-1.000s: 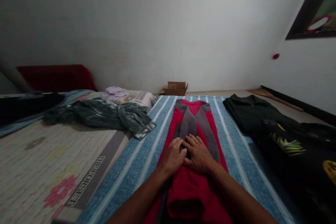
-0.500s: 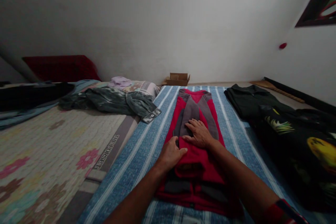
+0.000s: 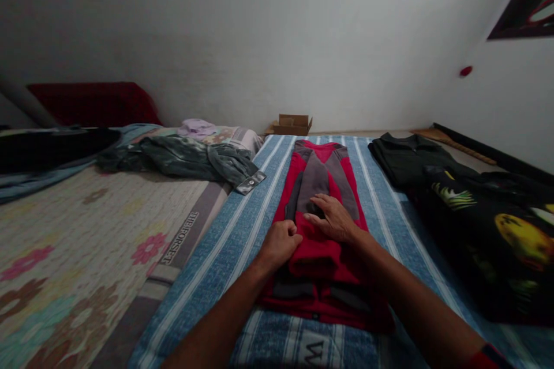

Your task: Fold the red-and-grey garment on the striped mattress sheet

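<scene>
And the left hand (image 3: 277, 246) has been curled tighter at the red-and-grey garment (image 3: 318, 176), any grip unclear! The right hand (image 3: 335, 221) is laid on it, thumb and fingers parted.

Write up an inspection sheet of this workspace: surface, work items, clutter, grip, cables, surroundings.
Surface: blue cover with white stripes.
Work items: red-and-grey garment, folded lengthwise, lying on the blue cover.
Clutter: grey-green garment and lilac cloth to the left; dark collared garment and black printed garment to the right.
Grip: left hand curled at the left side of the folded red part, whether pinching cloth cannot be told; right hand open on top, thumb apart from the fingers.
Cables: nothing seen.
Surroundings: flowered quilt at left, cardboard box near the pale wall, corner of a dark frame upper right.
</scene>
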The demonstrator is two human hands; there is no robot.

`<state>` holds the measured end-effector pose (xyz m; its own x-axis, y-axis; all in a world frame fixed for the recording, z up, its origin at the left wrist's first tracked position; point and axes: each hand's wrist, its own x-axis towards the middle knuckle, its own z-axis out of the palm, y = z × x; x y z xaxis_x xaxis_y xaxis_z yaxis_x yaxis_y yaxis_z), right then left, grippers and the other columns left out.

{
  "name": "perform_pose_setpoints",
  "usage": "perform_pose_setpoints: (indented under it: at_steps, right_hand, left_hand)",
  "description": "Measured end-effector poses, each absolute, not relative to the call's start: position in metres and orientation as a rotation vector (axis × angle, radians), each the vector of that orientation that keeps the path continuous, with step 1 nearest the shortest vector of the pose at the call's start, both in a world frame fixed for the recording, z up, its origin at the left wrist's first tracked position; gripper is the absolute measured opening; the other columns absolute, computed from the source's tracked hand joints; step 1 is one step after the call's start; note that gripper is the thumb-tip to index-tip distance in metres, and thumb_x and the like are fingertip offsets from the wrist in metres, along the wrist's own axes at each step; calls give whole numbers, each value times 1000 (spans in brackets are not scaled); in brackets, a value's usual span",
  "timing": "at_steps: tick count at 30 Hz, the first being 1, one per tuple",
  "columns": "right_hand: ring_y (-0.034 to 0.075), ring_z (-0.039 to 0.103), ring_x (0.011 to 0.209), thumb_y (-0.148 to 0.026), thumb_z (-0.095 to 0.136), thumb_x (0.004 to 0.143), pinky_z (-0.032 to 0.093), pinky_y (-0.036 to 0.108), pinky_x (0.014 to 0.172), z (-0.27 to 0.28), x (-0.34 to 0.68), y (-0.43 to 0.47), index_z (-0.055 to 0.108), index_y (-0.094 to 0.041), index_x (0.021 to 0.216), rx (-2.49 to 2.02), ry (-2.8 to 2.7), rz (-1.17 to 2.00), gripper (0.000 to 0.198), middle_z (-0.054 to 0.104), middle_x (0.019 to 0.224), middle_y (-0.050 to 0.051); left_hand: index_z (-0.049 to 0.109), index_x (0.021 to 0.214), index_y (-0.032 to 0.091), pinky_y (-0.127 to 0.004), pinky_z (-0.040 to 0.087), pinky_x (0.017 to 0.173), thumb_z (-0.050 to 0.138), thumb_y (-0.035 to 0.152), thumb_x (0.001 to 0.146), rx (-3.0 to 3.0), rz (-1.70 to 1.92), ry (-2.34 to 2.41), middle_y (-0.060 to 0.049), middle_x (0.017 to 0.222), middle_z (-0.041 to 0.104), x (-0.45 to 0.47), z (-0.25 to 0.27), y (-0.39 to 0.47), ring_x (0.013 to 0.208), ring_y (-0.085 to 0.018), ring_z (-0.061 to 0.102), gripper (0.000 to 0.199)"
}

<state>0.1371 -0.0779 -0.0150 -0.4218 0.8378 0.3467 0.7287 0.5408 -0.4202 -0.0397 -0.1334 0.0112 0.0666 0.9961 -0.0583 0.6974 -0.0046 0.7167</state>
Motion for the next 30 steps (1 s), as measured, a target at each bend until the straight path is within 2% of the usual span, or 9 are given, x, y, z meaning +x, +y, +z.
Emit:
perform_pose_setpoints:
  at_steps: [7, 12, 18, 25, 30]
  right_hand:
    - [26, 52, 110, -60, 49, 84, 39, 39, 96, -18, 141, -102, 62, -16, 112, -1243, -2294, 291, 54, 58, 117, 13]
    - [23, 53, 106, -58, 46, 87, 40, 35, 93, 1, 133, -112, 61, -16, 113, -1220, -2280, 313, 51, 58, 113, 11]
    - [25, 51, 106, -62, 45, 85, 38, 39, 95, 3, 122, -125, 61, -16, 110, -1232, -2395, 351, 54, 58, 110, 11]
    - [28, 45, 118, -65, 45, 84, 33, 43, 100, 5, 117, -131, 57, -18, 119, -1252, -2375, 368, 60, 53, 125, 13]
    - [32, 40, 126, -63, 48, 82, 28, 48, 105, -2, 111, -132, 53, -19, 126, -1274, -2415, 427, 62, 48, 133, 14]
  left_hand:
    - [42, 55, 19, -23, 27, 51, 55, 20, 62, 1508, 810, 1682, 7, 52, 41, -47, 14, -142, 53, -10, 40, 15]
    - [44, 68, 21, -22, 33, 47, 56, 34, 63, 1189, 971, 1447, 8, 53, 43, -54, 18, -145, 47, -10, 42, 18]
    - [46, 70, 20, -22, 36, 48, 57, 24, 57, 1339, 937, 1651, 7, 53, 47, -68, 0, -142, 51, -12, 49, 17]
    - [47, 86, 19, -22, 35, 48, 56, 28, 63, 1313, 904, 1484, 8, 56, 48, -76, 11, -143, 49, -12, 49, 27]
    - [44, 78, 19, -21, 29, 47, 51, 17, 60, 1468, 792, 1652, 9, 51, 40, -80, 4, -137, 47, -10, 42, 19]
